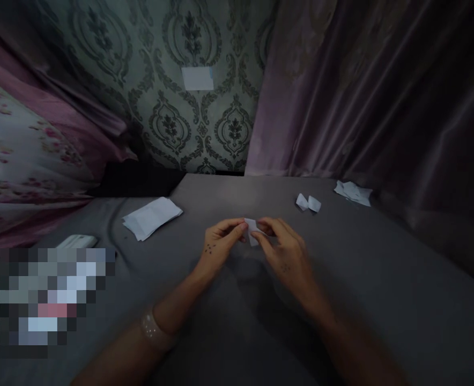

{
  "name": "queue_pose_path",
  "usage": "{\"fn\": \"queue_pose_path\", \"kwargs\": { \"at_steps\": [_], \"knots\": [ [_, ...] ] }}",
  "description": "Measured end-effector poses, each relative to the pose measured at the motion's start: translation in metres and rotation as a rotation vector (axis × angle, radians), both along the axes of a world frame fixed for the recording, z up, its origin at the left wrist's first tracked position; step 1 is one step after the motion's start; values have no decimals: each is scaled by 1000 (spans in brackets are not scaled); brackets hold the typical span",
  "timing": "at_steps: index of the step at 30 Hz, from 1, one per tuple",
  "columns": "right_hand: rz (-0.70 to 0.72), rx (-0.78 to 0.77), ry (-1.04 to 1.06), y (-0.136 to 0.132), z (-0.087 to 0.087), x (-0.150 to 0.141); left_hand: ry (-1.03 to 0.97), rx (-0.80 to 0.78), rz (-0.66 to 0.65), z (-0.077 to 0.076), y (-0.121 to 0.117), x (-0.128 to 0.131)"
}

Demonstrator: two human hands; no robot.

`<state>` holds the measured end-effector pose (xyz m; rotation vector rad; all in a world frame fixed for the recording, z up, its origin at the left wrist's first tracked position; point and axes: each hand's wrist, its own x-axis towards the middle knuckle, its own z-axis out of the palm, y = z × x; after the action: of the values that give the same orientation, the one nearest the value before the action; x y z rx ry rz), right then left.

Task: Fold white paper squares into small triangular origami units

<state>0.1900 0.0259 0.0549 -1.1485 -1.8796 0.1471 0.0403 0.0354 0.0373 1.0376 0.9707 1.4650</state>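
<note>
A small folded piece of white paper [253,229] is held between both of my hands over the grey cloth surface [382,279]. My left hand [220,244] pinches its left edge with thumb and fingertips closed. From the right, my right hand [283,249] also pinches it, fingers curled round the paper. A pale bangle [152,327] sits on my left wrist.
A stack of white paper sheets [152,216] lies at the left on the cloth. Two small folded paper pieces [308,202] and a pile of scraps [353,192] lie at the back right. A floral pillow [15,155], patterned wall [172,112] and curtain [373,96] surround the surface.
</note>
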Motion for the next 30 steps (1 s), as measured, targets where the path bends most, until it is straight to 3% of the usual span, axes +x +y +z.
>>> {"fn": "queue_pose_path", "kwargs": {
  "at_steps": [3, 7, 14, 24, 30],
  "knots": [
    [-21, 15, 70, -2, 0, -4, -155, -32, -12, -2, 1, 2],
    [44, 56, -27, -4, -2, -6, -238, -66, -19, 1, 0, 3],
    [61, 144, -166, -6, -10, -4, -248, -70, -19, 2, 0, 2],
    [64, 108, -295, -4, -11, -6, -151, -49, -13, 6, -2, 1],
    [149, 50, -179, -2, -12, -7, -100, -30, -5, 7, -3, -1]
  ]
}}
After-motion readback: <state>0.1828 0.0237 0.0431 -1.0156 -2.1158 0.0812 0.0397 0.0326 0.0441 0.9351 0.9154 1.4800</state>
